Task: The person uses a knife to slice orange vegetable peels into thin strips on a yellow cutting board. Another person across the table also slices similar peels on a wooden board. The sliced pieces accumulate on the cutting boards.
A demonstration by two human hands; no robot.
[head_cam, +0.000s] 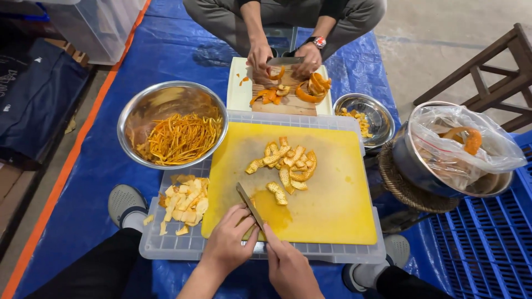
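Observation:
My left hand [227, 241] rests on the near edge of a yellow cutting board [332, 182], fingers pressing something small next to the blade. A knife [247, 202] is gripped in my right hand [285, 263], its blade angled up and left over the board. A single strip of orange peel [277, 193] lies just past the blade, and a loose heap of peel pieces [288, 163] sits mid-board. What is under my left fingers is hidden.
A steel bowl [138, 108] of thin peel shreds stands at the left. Peel scraps [185, 205] lie on the clear plastic lid [166, 249]. Opposite, another person's hands [282, 58] cut peel on a second board. A small steel bowl [382, 113] and a bag-lined pot [443, 166] sit right.

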